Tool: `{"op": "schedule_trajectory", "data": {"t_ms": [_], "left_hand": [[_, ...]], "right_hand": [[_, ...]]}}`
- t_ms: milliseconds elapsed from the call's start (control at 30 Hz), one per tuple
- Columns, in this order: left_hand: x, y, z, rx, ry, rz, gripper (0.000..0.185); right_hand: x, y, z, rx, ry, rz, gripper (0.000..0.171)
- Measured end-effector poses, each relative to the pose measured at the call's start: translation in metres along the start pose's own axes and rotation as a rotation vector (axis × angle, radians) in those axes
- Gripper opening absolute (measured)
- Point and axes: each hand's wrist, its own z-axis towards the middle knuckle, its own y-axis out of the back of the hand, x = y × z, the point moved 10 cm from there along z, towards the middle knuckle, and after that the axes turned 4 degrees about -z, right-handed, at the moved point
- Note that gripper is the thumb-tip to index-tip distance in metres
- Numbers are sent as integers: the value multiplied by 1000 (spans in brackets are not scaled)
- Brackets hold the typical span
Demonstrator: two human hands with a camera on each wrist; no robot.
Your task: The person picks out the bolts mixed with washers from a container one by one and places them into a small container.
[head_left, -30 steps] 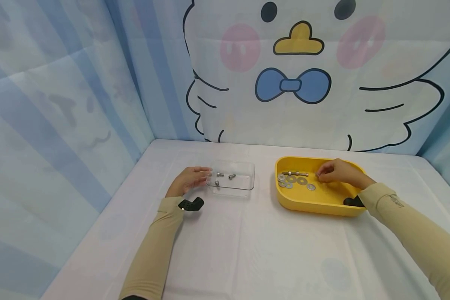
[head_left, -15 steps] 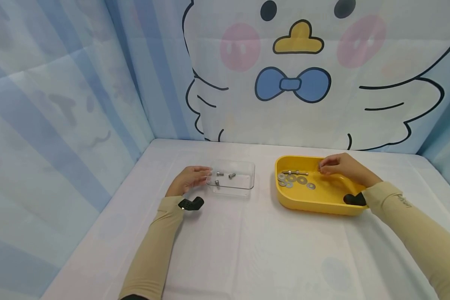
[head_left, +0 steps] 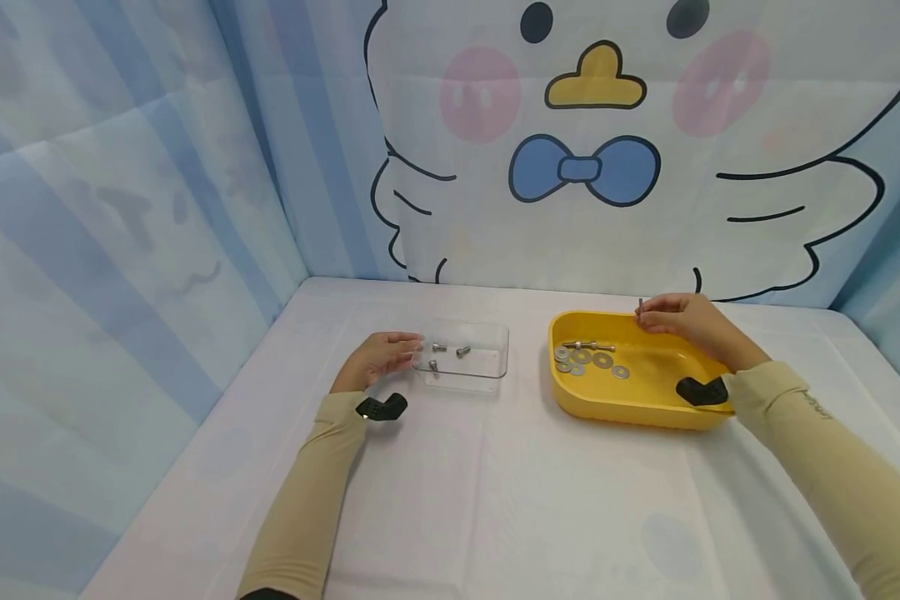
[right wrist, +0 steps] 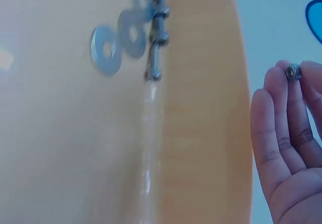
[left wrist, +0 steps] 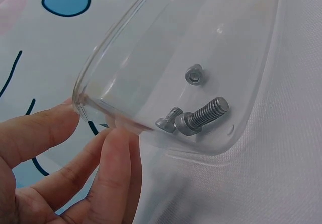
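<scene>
My left hand (head_left: 378,360) holds the left end of a clear plastic box (head_left: 487,364), its fingertips at the end wall and rim in the left wrist view. Three socket-head screws lie in the box, among them a large threaded screw (left wrist: 204,116) and one with its hex socket showing (left wrist: 194,75). Over the far rim of a yellow tray (head_left: 645,417), my right hand (head_left: 682,321) pinches another socket-head screw (right wrist: 292,72) between thumb and fingers. Its thin shank points up in the head view, and its hex socket faces the right wrist camera.
Several flat washers (head_left: 602,361) lie at the tray's left end. Behind them, more screws (head_left: 588,345) lie in a row along the far wall. A white cloth (head_left: 495,500) covers the table, and a printed curtain (head_left: 480,233) hangs behind it.
My right hand has risen from inside the tray, up and away to its far rim, with the screw now showing above the fingertips. The left hand and clear box have stayed put.
</scene>
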Motion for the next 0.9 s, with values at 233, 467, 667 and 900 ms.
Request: {"op": "schedule_trajectory", "data": {"t_ms": [233,467,667,900], "left_hand": [[-1,-2,-1,19,-8,13,44],[-2,-2,-1,27,-17,4,43],[-2,-2,-1,30,-16,2,43],[-2,-2,-1,28,-11,-10,43]], "right_hand": [[17,-3,-6,-27,34,187,32],[28,-4,-13,-40,25,352,5],[38,-7,-16,-55,33,409,5],[58,-14,-18,-79,94,377,8]]}}
